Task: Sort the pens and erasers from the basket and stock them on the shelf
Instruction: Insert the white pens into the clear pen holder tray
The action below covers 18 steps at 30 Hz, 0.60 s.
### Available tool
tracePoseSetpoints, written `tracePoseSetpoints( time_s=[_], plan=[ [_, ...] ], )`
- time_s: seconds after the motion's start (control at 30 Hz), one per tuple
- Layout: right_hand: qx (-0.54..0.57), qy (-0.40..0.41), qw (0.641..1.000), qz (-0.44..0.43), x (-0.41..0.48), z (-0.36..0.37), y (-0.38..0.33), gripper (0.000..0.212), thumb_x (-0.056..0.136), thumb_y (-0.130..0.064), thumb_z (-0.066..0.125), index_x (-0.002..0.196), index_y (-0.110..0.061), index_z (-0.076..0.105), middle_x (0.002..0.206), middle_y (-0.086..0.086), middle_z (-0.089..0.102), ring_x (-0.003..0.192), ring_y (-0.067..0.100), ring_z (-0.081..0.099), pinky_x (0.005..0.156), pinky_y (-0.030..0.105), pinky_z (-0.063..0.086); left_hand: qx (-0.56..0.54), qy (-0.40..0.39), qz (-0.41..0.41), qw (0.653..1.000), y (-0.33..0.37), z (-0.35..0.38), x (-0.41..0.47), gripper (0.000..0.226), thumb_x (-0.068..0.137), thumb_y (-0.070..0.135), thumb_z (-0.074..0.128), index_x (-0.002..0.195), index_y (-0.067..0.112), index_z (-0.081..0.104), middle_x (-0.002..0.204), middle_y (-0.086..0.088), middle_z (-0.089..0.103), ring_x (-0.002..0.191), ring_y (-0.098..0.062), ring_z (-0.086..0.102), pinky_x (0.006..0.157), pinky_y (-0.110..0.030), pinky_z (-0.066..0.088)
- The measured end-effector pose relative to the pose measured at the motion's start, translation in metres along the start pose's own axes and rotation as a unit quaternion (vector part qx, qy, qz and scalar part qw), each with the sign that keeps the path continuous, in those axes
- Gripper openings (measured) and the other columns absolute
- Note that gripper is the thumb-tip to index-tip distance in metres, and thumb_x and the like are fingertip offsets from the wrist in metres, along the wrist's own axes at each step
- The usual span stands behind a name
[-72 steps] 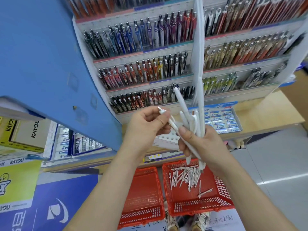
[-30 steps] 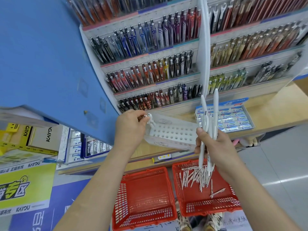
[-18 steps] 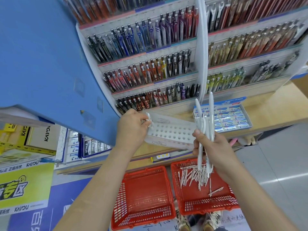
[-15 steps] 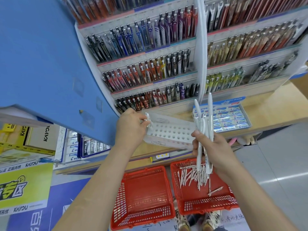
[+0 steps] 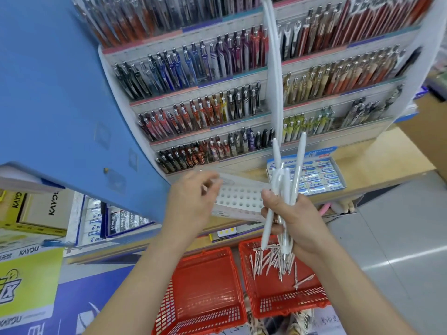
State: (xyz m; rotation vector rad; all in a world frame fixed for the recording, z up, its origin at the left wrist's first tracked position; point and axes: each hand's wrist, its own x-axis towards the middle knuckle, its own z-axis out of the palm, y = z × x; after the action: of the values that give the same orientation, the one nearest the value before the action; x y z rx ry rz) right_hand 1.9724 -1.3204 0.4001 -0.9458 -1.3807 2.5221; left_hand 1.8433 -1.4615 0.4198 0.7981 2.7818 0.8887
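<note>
- Shelf [image 5: 208,128] racks of pens rise at the far side. "PILOT" reads on the eraser box [image 5: 314,175] at right, and "KAYOU" on the cartons [image 5: 17,201] at far left.
- Red basket [image 5: 312,301], near right, holds loose pens [image 5: 273,262] at mixed angles.
- Holed white tray [image 5: 239,199] lies between my hands.
- Right hand [image 5: 295,218] curls tight round a bundle of white pens [image 5: 280,180], nearly upright with tips down, above the basket.
- Left hand [image 5: 193,197] is blurred at the tray's left end; I cannot tell whether it holds anything.
</note>
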Motion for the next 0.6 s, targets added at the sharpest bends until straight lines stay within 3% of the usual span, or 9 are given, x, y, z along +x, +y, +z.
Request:
tracePoseSetpoints(
  time_s=[0.1,0.17,0.33,0.43,0.53,0.6],
  plan=[
    [-0.104,-0.012,0.994,-0.023,-0.007,0.010,-0.009,0.028,0.067,-0.032,0.075,0.074,-0.012,0.057,0.060,0.005,0.048,0.055,0.015,0.047,0.042,0.021,0.039,-0.209,-0.114,-0.047,0.970,0.036,-0.001,-0.022,0.009,0.087,0.033,0.061,0.089,0.032,0.070,0.066,0.020,0.064,0.061,0.000,0.054,0.063,-0.023,0.048],
    [-0.155,-0.042,0.986,-0.045,-0.012,0.017,-0.015,0.026,0.066,-0.034,0.076,0.069,-0.015,0.058,0.055,0.002,0.047,0.048,0.010,0.045,0.042,0.018,0.037,-0.302,-0.133,-0.087,0.940,0.050,-0.002,-0.025,0.009,0.087,0.030,0.061,0.081,0.028,0.068,0.058,0.018,0.063,0.056,0.000,0.052,0.058,-0.021,0.048],
    [-0.206,-0.145,0.966,-0.049,-0.020,0.023,-0.026,0.013,0.077,-0.009,0.075,0.076,-0.013,0.062,0.044,-0.012,0.052,0.040,-0.004,0.048,0.043,0.008,0.036,-0.362,-0.146,-0.120,0.913,0.052,-0.011,-0.023,0.017,0.081,0.011,0.070,0.079,-0.004,0.063,0.053,0.006,0.058,0.049,-0.005,0.050,0.047,-0.017,0.043],
    [-0.198,-0.157,0.967,-0.016,-0.021,0.021,-0.025,0.018,0.080,-0.015,0.072,0.073,-0.012,0.055,0.044,-0.011,0.048,0.040,-0.002,0.045,0.041,0.011,0.036,-0.406,-0.120,-0.137,0.896,0.047,-0.018,-0.024,0.015,0.080,0.008,0.071,0.087,-0.003,0.062,0.060,-0.007,0.062,0.051,-0.016,0.055,0.051,-0.024,0.049],
    [-0.153,-0.157,0.976,0.017,-0.022,0.010,-0.023,0.030,0.079,-0.030,0.074,0.077,-0.010,0.052,0.052,-0.004,0.037,0.044,0.009,0.032,0.040,0.018,0.028,-0.446,-0.031,-0.163,0.879,0.039,-0.026,-0.022,0.022,0.077,0.008,0.073,0.096,0.007,0.062,0.059,-0.007,0.064,0.047,-0.016,0.057,0.049,-0.025,0.050],
    [-0.130,-0.158,0.978,0.030,-0.023,0.002,-0.021,0.027,0.077,-0.028,0.075,0.079,-0.010,0.054,0.054,-0.001,0.036,0.044,0.011,0.029,0.040,0.019,0.022,-0.460,0.011,-0.167,0.872,0.033,-0.031,-0.021,0.023,0.073,0.012,0.074,0.094,0.010,0.063,0.062,-0.007,0.067,0.050,-0.016,0.060,0.050,-0.024,0.051]
  ],
)
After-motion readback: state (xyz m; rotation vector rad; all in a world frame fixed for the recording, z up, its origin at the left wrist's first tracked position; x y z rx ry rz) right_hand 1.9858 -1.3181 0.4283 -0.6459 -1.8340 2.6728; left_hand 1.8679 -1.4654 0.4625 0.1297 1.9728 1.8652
